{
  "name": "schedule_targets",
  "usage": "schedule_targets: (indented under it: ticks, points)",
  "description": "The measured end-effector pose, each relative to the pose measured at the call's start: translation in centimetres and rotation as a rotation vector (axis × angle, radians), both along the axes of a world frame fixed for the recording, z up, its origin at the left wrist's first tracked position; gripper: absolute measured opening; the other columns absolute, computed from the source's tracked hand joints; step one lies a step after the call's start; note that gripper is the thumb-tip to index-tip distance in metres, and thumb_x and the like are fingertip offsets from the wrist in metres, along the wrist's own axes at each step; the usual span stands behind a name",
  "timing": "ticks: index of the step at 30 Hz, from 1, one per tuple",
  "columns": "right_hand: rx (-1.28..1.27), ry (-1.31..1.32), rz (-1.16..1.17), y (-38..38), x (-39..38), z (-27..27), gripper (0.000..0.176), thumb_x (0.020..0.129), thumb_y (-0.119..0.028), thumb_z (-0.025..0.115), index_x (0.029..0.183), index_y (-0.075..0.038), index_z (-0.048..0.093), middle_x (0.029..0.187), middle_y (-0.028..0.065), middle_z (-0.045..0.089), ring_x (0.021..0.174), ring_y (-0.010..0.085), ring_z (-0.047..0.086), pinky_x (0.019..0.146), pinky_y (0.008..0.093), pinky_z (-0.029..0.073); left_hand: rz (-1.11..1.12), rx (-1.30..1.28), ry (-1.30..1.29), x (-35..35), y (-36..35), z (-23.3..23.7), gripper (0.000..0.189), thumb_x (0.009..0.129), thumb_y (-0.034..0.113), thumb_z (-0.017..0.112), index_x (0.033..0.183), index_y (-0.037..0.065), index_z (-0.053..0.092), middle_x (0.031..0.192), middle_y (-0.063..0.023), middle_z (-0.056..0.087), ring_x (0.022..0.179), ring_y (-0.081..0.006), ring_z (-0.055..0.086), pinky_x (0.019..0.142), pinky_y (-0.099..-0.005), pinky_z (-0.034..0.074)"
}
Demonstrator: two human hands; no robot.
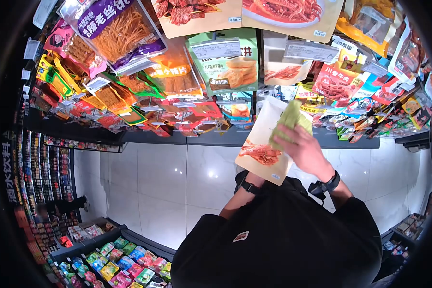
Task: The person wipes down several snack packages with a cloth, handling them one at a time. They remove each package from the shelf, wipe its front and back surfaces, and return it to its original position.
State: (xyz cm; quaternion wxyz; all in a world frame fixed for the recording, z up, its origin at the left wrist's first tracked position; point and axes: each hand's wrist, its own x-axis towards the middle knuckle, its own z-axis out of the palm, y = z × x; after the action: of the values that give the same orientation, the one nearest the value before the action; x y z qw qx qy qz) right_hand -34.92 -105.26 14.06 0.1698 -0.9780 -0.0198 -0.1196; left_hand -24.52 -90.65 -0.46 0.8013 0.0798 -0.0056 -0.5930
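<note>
A beige snack pouch [259,139] with a picture of reddish dried meat strips is held up in front of my chest, tilted. My left hand [256,179] supports it from behind; its fingers are hidden by the pouch, and only the wrist side shows. A folded yellow-green cloth [293,120] lies against the pouch's upper right face. My right hand [300,146] is closed over this cloth and presses it to the pouch, slightly blurred.
Hanging snack bags, including a green cracker bag [233,60] and a purple-labelled bag [113,31], crowd the rack ahead, with price tags [216,49]. Below are a tiled floor [163,177], a bin of colourful packets [125,264] and drink shelves [43,168]. Another person [65,206] stands far left.
</note>
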Motion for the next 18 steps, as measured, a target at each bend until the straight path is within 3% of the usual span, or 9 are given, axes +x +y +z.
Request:
schedule_targets:
  ticks: [2,3,6,10,12,15,18]
  points:
    - [0.167,-0.049,-0.294,-0.7,0.7,-0.2,0.047,0.088,-0.008,0.063,0.134,-0.014,0.068,0.149,0.0130,0.056,0.124,0.0398,0.058,0.111,0.0474,0.045,0.000,0.005,-0.007,-0.1,-0.1,-0.1,0.052,0.110,0.034,0.045,0.154,0.009,0.039,0.152,-0.0120,0.049,0.138,-0.0280,0.050,0.116,-0.0424,0.043]
    - [0.215,-0.037,-0.317,-0.7,0.8,-0.3,0.047,0.089,-0.006,0.064,0.136,-0.012,0.066,0.149,0.0145,0.055,0.127,0.0437,0.056,0.113,0.0485,0.044,0.001,0.008,-0.009,-0.1,-0.2,-0.1,0.052,0.109,0.034,0.046,0.154,0.009,0.039,0.152,-0.0120,0.049,0.138,-0.0280,0.050,0.116,-0.0423,0.043]
    - [0.341,-0.037,-0.163,1.0,0.8,0.0,0.048,0.087,-0.005,0.066,0.135,-0.011,0.066,0.150,0.0141,0.054,0.130,0.0445,0.054,0.114,0.0489,0.043,0.008,0.022,-0.021,-0.2,-0.3,-0.1,0.052,0.109,0.033,0.046,0.154,0.009,0.039,0.152,-0.0120,0.049,0.139,-0.0279,0.050,0.116,-0.0421,0.043]
    - [0.271,0.013,-0.001,3.1,0.0,1.0,0.049,0.085,-0.006,0.069,0.134,-0.011,0.067,0.150,0.0150,0.054,0.131,0.0419,0.055,0.116,0.0492,0.042,0.024,0.052,-0.037,0.3,-0.1,-0.1,0.052,0.109,0.033,0.048,0.154,0.009,0.039,0.153,-0.0121,0.048,0.139,-0.0278,0.049,0.116,-0.0419,0.043]
    - [0.249,-0.021,-0.010,1.6,0.2,0.4,0.049,0.086,-0.007,0.069,0.135,-0.011,0.067,0.148,0.0169,0.055,0.129,0.0417,0.057,0.116,0.0499,0.042,0.039,0.071,-0.050,0.3,0.0,-0.2,0.052,0.109,0.032,0.048,0.155,0.009,0.039,0.153,-0.0121,0.048,0.139,-0.0277,0.049,0.117,-0.0417,0.042]
    - [0.319,-0.015,-0.323,0.2,0.7,-0.2,0.051,0.086,-0.005,0.067,0.137,-0.009,0.065,0.149,0.0187,0.054,0.128,0.0408,0.058,0.113,0.0529,0.044,0.056,0.100,-0.069,0.5,0.2,-0.2,0.053,0.108,0.032,0.049,0.155,0.009,0.039,0.153,-0.0121,0.048,0.140,-0.0277,0.049,0.117,-0.0415,0.042]
    - [0.217,-0.032,-0.231,1.7,0.5,0.8,0.050,0.088,-0.004,0.066,0.138,-0.008,0.064,0.151,0.0184,0.052,0.129,0.0414,0.057,0.112,0.0511,0.045,0.066,0.127,-0.086,0.6,0.0,-0.1,0.053,0.108,0.031,0.050,0.155,0.009,0.039,0.154,-0.0121,0.047,0.140,-0.0276,0.048,0.117,-0.0414,0.042]
